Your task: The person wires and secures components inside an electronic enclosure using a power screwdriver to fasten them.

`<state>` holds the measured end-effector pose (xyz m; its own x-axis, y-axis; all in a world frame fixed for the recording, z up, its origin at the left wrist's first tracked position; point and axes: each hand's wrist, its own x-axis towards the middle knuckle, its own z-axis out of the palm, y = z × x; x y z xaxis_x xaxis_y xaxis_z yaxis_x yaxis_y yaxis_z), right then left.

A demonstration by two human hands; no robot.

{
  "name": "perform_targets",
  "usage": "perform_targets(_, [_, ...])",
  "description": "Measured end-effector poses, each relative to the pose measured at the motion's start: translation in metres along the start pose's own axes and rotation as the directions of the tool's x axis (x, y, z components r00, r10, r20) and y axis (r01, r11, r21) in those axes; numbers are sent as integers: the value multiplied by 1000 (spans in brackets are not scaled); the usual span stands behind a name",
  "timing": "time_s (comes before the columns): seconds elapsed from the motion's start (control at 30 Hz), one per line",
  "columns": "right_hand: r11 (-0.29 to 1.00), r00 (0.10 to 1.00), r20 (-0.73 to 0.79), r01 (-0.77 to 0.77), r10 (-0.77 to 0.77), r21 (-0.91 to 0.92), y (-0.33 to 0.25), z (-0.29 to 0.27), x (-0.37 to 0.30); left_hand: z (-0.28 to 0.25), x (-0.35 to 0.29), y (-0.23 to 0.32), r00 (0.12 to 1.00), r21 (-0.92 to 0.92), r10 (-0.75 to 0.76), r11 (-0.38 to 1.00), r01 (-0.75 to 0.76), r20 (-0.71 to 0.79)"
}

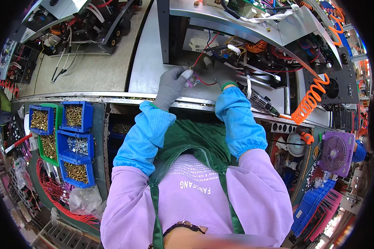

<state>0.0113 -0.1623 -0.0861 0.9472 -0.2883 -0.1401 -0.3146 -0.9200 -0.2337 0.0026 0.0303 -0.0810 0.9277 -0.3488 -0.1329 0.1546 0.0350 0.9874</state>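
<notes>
Fingers [188, 74] of my left hand [172, 85] pinch the red wire [203, 81], running rightward to my right hand [221, 75], its grip hidden, below the open chassis [237, 25].

Both forearms run up from lower centre to mid-frame, in blue sleeve covers over lilac sleeves. L hand [172, 85], grey glove, fingers curled w/ fingertips [187, 74] pinched, centre-top. R hand [221, 74], grey glove, just right of it, fingers closed, partly hidden.

Screw bins [66, 141] left of hands [195, 81]
</notes>
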Motion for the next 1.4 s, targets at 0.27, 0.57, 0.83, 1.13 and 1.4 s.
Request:
perform_targets(0.27, [936, 932, 103, 336, -346, 103, -8, 9, 11, -4, 2, -7, 1000, -38, 16, 999, -16, -5])
perform_targets(0.57, [741, 901, -19, 369, -434, 561, -14, 1, 6, -4, -5, -6, 996, -58, 77, 995, -79, -33])
perform_targets(0.83, [603, 909, -100, 348, -405, 718, 5, -17, -39, -5, -9, 3, 981, -83, 171, 980, -179, -93])
perform_targets(1.13, [611, 929, -158, 341, -333, 715, 0, -27, -58, 2, -10, 6, 987, -122, 142, 981, -150, -73])
perform_targets(1.4, [524, 896, -88, 332, -436, 784, 5, -29, -55, 9, -10, 6, 982, -98, 157, 981, -168, -109])
